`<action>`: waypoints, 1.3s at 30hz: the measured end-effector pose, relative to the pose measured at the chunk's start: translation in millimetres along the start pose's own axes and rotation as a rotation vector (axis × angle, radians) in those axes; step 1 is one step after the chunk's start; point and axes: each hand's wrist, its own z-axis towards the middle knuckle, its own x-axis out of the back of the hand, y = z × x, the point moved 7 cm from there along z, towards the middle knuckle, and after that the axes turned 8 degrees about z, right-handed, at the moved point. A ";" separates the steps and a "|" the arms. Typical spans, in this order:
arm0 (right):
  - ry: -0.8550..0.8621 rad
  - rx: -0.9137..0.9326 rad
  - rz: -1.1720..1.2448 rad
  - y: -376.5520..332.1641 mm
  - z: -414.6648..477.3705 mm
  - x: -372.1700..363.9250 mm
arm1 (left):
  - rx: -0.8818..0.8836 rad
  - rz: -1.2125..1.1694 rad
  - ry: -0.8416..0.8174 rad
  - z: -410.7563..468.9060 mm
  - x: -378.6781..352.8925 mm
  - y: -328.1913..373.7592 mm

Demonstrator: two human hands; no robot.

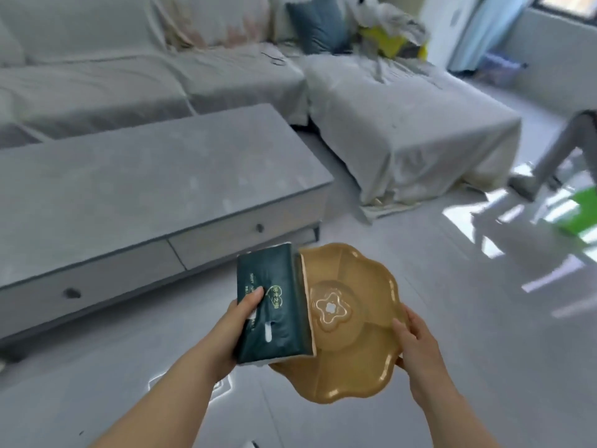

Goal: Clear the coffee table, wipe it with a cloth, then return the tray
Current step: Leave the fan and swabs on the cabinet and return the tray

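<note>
Tray, gold and flower-shaped, is held level over the floor. The right hand pinches its right rim, thumb on top. The left hand grips a dark green tissue pack, thumb pressed flat on its face. The pack's edge overlaps the tray's left side, probably so both travel together. Ahead on the left stands the grey coffee table, with the covered sofa behind it.

Glossy tan plastic tray, shiny dark-green film on tissue pack; matt grey stone-look tabletop; gleaming floor tiles.
</note>
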 end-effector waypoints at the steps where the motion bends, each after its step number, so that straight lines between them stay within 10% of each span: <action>1: -0.036 -0.007 -0.012 -5.2 10.7 -33.3 | -0.017 -0.031 0.037 6.5 25.4 13.6; 23: -0.637 -0.050 -0.344 -48.4 209.4 -601.3 | -0.160 -0.356 0.712 154.0 438.3 195.3; 39: -0.509 -0.164 -0.409 -8.4 310.3 -797.5 | -0.007 -0.283 0.636 310.8 618.4 277.1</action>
